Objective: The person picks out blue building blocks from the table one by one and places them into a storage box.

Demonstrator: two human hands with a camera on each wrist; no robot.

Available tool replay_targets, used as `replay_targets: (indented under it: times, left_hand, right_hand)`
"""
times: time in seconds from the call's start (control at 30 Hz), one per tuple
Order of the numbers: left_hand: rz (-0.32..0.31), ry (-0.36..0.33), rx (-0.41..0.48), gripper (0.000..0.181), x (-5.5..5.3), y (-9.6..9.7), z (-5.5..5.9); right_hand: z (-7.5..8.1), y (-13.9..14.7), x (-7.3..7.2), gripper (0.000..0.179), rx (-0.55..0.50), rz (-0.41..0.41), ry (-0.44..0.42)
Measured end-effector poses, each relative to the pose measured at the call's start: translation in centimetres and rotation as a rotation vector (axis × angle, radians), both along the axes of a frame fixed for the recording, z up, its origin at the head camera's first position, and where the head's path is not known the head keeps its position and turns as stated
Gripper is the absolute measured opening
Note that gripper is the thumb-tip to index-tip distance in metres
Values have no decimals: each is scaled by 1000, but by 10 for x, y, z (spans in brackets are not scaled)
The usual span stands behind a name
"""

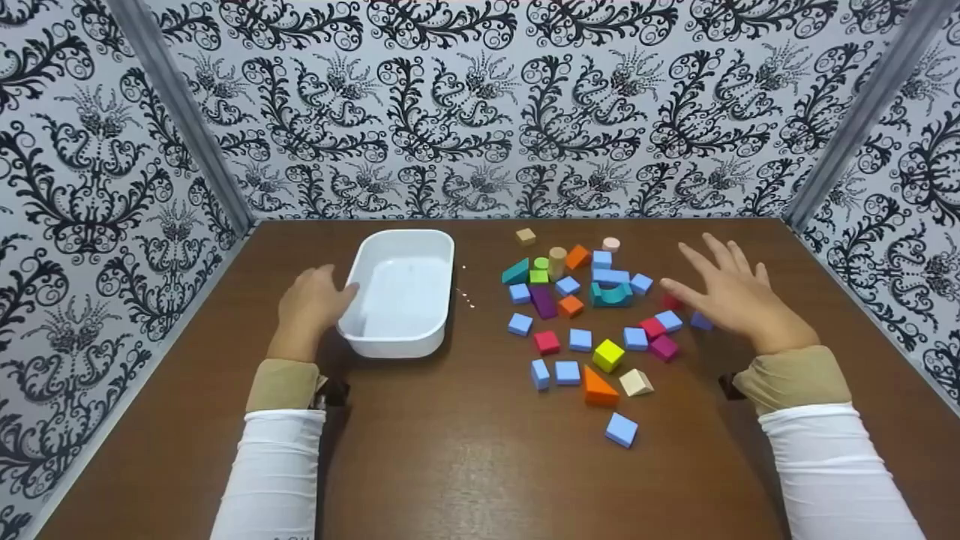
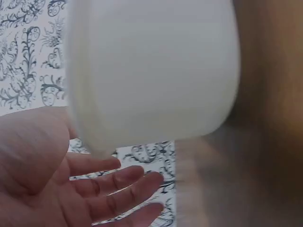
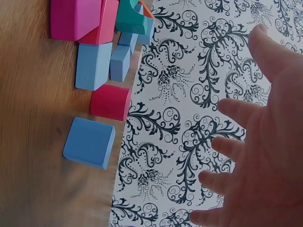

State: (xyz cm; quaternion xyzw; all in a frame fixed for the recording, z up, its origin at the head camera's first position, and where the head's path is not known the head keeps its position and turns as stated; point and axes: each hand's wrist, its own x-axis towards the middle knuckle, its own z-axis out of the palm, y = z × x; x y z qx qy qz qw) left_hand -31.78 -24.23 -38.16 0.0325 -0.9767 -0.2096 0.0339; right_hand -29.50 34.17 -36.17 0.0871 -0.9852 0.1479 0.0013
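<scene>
A white plastic tray [image 1: 405,344] stands on the left part of the table. My left hand [image 1: 311,304] is at its left side, thumb near the rim; whether it touches cannot be told. In the left wrist view the fingers [image 2: 125,196] extend loosely below the tray's pale wall [image 2: 156,71], and the thumb is mostly hidden. My right hand [image 1: 739,300] hovers with spread fingers at the right edge of a scatter of toy blocks, holding nothing. Nearest to it are a red cylinder [image 3: 111,102] and a blue block [image 3: 90,142].
Blocks lie loose right of the tray, among them a yellow cube [image 1: 608,355], an orange triangle [image 1: 599,388], a teal arch [image 1: 611,295] and a cream prism [image 1: 636,383]. Small white specks [image 1: 466,294] lie beside the tray. Patterned walls [image 1: 480,112] enclose the table's back and sides.
</scene>
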Motion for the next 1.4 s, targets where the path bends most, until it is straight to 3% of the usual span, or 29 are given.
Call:
replay_targets:
  times: [0.17,0.37,0.67,1.03,1.4]
  left_hand:
    - [-37,-92,88,65,-8,1,-15]
    - [-20,-159,192,56,-7,7,-18]
    - [-45,-253,213,61,-5,16,-10]
    - [-68,-258,228,71,-5,39,-15]
    - [-78,-325,120,78,4,69,-7]
  right_hand:
    - [0,1,0,94,-11,-1,-7]
    - [0,1,0,94,-18,-2,-19]
    - [0,0,0,93,-18,4,-15]
    - [2,-1,2,93,-14,13,-32]
    - [2,0,2,91,-10,19,-41]
